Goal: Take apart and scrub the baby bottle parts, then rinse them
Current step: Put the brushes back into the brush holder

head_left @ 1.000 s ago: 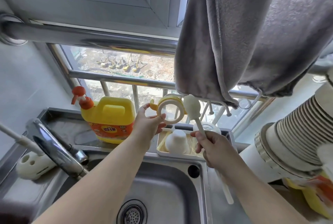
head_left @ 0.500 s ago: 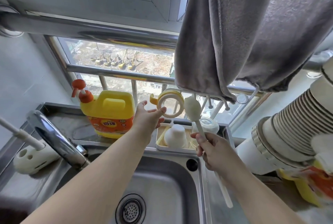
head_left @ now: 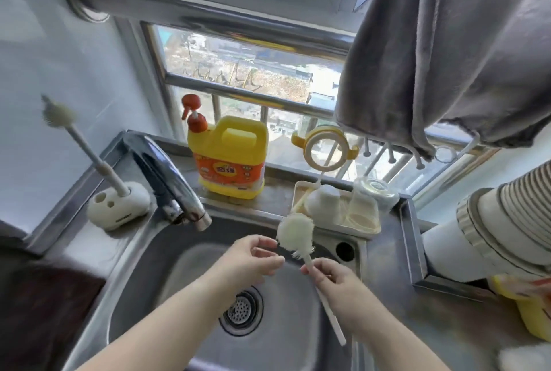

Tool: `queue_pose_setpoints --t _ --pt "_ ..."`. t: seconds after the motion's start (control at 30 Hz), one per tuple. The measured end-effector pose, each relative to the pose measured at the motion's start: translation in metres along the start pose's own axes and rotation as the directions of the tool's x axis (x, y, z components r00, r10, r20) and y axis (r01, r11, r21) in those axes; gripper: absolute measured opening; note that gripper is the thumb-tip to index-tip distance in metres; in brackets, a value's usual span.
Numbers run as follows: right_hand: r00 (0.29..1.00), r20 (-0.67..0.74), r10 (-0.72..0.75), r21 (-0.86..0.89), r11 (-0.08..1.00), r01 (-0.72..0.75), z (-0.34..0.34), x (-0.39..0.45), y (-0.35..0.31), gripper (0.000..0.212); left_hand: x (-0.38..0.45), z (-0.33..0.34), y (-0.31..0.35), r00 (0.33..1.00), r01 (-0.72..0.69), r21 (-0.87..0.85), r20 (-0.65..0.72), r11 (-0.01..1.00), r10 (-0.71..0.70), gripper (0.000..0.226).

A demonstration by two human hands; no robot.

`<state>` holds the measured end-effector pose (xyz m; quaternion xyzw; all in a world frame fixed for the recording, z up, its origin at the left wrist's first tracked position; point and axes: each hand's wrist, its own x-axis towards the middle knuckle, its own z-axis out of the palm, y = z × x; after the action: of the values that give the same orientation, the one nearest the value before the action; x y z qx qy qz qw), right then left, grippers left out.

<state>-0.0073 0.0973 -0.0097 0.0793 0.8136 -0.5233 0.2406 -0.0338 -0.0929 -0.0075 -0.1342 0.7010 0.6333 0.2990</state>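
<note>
The right hand [head_left: 337,284] pinches the white handle of the bottle brush [head_left: 295,229] between thumb and curled fingers, just below the bristle head, so the fluffy end tilts up over the sink [head_left: 185,251] and the long handle trails back past the wrist. The left hand [head_left: 253,257] holds nothing: its fingers are loosely curved and parted, tips close beside the bristles, likely about to squeeze or clean them, though blur makes it hard to say whether they touch.

Everything else sits around that sink. The handled bottle collar [head_left: 325,151] (yellow grips, open ring) hangs on the drying rack [head_left: 337,218] behind the basin's far right corner, up where it can drip. On the rack's tray stand a white cap [head_left: 323,203] and two clear upturned pieces, mouth-down to drain, so I judge the scrubbing mostly finished. The yellow detergent jug [head_left: 231,158] with its orange pump stands behind the sink's far rim, in easy reach. The faucet [head_left: 167,179] leans in from the far left corner, no water visibly running. Left of it a second brush [head_left: 80,144] stands in a white holder [head_left: 117,208]. A grey towel [head_left: 447,48] hangs above the rack.
</note>
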Motion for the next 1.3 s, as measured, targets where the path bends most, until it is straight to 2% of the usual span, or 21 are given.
queue_pose_setpoints --t 0.1,0.17,0.23,0.33,0.47,0.57,0.67,0.8,1.0,1.13,1.3 --pt "0.996 0.09 -0.021 -0.023 0.999 0.023 0.027 -0.001 -0.007 0.015 -0.024 -0.029 -0.016 0.997 -0.069 -0.033 0.02 0.997 0.07 0.068" --pt "0.989 0.145 -0.043 -0.005 0.999 0.044 0.051 0.0 -0.015 0.012 -0.039 -0.051 -0.024 0.992 -0.122 -0.121 0.023 0.985 0.125 0.066" --pt "0.983 0.169 -0.068 -0.008 0.997 0.071 0.079 0.002 -0.029 0.01 -0.057 -0.073 -0.027 0.98 -0.195 -0.213 -0.012 0.957 0.197 0.054" --pt "0.969 0.205 -0.136 -0.035 0.989 0.146 0.124 0.004 -0.055 0.008 -0.083 -0.107 -0.031 0.952 -0.295 -0.265 -0.161 0.918 0.259 0.046" --pt "0.96 0.194 -0.201 -0.03 0.977 0.211 0.178 0.007 -0.089 0.011 -0.113 -0.156 -0.03 0.902 -0.357 -0.29 -0.355 0.888 0.247 0.027" --pt "0.96 0.157 -0.232 -0.04 0.97 0.241 0.199 0.007 -0.109 0.021 -0.126 -0.202 -0.014 0.809 -0.43 -0.28 -0.541 0.858 0.229 0.018" --pt "0.961 0.147 -0.232 -0.045 0.969 0.241 0.206 0.004 -0.118 0.016 -0.129 -0.251 0.005 0.727 -0.509 -0.243 -0.635 0.826 0.261 0.018" --pt "0.974 0.125 -0.189 -0.035 0.98 0.194 0.214 0.001 -0.117 0.016 -0.117 -0.287 0.027 0.665 -0.551 -0.118 -0.66 0.826 0.35 0.021" --pt "0.979 0.092 -0.18 0.043 0.983 0.177 0.213 -0.003 -0.128 0.017 -0.104 -0.313 0.047 0.631 -0.583 -0.098 -0.68 0.806 0.374 0.021" --pt "0.977 0.114 -0.178 0.104 0.98 0.167 0.221 0.003 -0.146 0.018 -0.102 -0.319 0.052 0.639 -0.574 -0.08 -0.666 0.815 0.385 0.02" --pt "0.964 0.151 -0.217 0.19 0.964 0.187 0.245 0.018 -0.187 0.017 -0.099 -0.317 0.052 0.645 -0.581 -0.138 -0.679 0.802 0.351 0.017"
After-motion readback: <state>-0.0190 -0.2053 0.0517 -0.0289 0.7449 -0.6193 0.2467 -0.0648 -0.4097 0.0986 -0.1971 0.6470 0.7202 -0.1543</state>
